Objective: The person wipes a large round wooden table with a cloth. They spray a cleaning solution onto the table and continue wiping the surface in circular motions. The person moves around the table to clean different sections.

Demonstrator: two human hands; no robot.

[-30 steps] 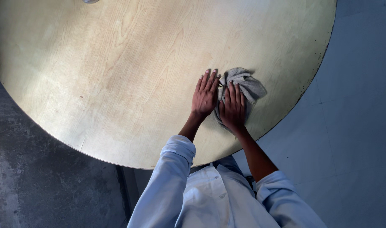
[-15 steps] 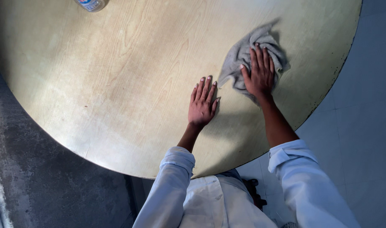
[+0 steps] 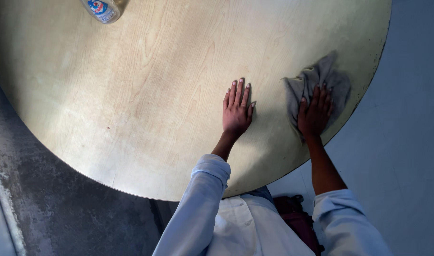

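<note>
At the bottom of the frame the pale blue shirt sleeves (image 3: 198,208) reach up from the person's body onto the round wooden counter (image 3: 146,95). The left hand (image 3: 237,110) lies flat near the middle, fingers stretched, palm down on bare wood — holding nothing. The right hand (image 3: 314,113) presses flat with spread fingers on a crumpled grey cloth (image 3: 321,80) at the right of the frame, close to the counter's rim. Farthest off, at the upper left edge, stands a clear plastic bottle (image 3: 102,8) — partly cut off.
</note>
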